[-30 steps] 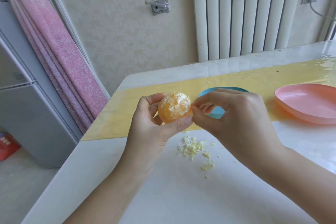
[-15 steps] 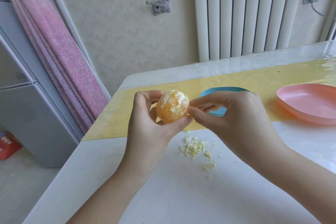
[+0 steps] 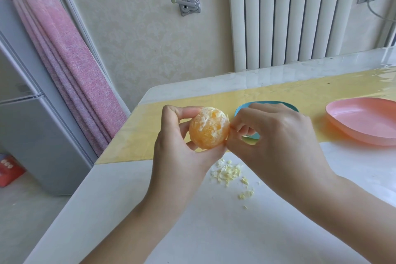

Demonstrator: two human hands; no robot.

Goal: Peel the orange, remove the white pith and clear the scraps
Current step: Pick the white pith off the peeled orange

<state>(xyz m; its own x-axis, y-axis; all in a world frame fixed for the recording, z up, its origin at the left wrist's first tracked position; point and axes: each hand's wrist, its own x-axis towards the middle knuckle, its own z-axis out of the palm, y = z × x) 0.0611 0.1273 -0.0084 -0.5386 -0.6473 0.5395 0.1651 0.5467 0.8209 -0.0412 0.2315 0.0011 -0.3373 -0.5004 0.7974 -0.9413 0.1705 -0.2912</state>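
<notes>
I am seeing the orange sitting up off the table, resting in my left hand, with my right hand touching its right side. Scraps are lying on the table below the orange and between my wrists. A bowl is sitting behind my right hand, mostly hidden by it. A plate is lying well to the right of the bowl. A radiator is standing behind the table; a curtain and fridge are standing to its left.

Blue dish mostly behind right hand
</notes>
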